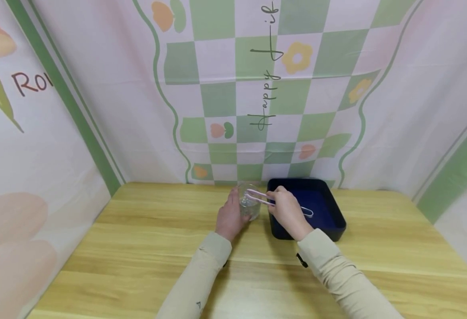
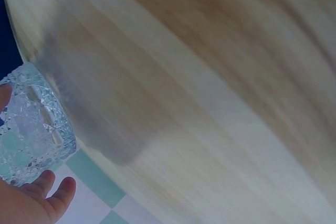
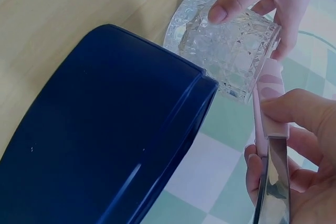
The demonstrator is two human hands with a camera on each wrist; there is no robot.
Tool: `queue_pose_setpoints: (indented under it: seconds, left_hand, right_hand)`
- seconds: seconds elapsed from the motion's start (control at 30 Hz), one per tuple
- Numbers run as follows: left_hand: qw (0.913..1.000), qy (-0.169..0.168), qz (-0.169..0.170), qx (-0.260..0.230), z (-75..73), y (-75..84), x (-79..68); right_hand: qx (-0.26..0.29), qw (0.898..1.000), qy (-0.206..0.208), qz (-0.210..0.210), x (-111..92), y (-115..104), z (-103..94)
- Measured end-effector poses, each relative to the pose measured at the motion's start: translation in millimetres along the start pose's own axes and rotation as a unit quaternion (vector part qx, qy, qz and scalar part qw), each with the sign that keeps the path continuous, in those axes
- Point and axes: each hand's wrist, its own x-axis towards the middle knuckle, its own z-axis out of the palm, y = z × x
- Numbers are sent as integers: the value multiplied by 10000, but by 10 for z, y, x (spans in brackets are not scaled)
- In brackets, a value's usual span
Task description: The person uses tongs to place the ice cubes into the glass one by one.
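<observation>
A clear cut-glass tumbler point(image 1: 251, 210) stands on the wooden table, its patterned wall plain in the right wrist view. My left hand point(image 1: 231, 217) holds it from the left, with the thumb against the near side and fingers round the far side. My right hand point(image 1: 287, 210) pinches a pair of metal tongs point(image 3: 276, 179) with pale pink ends between thumb and fingers. Those pink ends point left and are at the tumbler's mouth. The tongs' bent end shows past my hand, over the tray. What lies inside the glass is hard to make out.
A dark blue rectangular tray point(image 1: 339, 221) with raised walls sits just right of the tumbler, under my right hand. The wooden table point(image 1: 145, 248) runs back to a hanging cloth point(image 1: 221, 97) with green and white checks.
</observation>
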Motion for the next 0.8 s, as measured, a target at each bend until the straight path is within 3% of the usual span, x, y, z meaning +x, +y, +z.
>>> queue_pose_setpoints:
  seconds: [0.23,0.8]
  left_hand:
    - [10000,5,39,43,-12,5,-3]
    - [9997,-213,7,91,-55,6,11]
  right_hand:
    - [-14,10000,93,-7,8,-5,2]
    - [-16,9997,-130,209,21,-22,-2]
